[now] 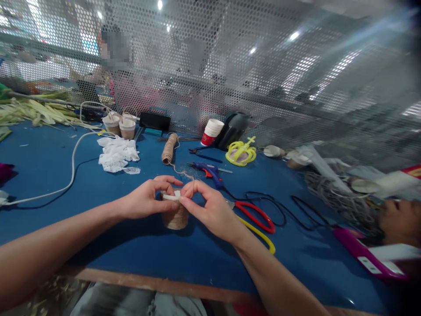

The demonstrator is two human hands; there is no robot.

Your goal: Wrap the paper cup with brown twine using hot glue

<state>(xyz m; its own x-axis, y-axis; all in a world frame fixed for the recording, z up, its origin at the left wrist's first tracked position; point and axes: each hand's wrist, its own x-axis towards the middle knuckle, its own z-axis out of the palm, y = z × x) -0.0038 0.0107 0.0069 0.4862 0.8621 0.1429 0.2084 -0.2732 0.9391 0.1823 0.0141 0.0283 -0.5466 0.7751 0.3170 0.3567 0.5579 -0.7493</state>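
Observation:
A small paper cup wrapped in brown twine stands close to the table's front edge, its white rim showing between my hands. My left hand grips the cup's left side, with fingers over the rim and thumb along the outside. At the right of the rim, my right hand pinches the twine between thumb and forefinger. From there the loose strand runs back to a spool of twine lying beyond the cup. A blue glue gun lies just behind my right hand.
Scissors with red and yellow handles lie right of my right hand. Further back are pliers, a yellow crown, stacked paper cups and white gloves. A purple power strip and black cord occupy the right side.

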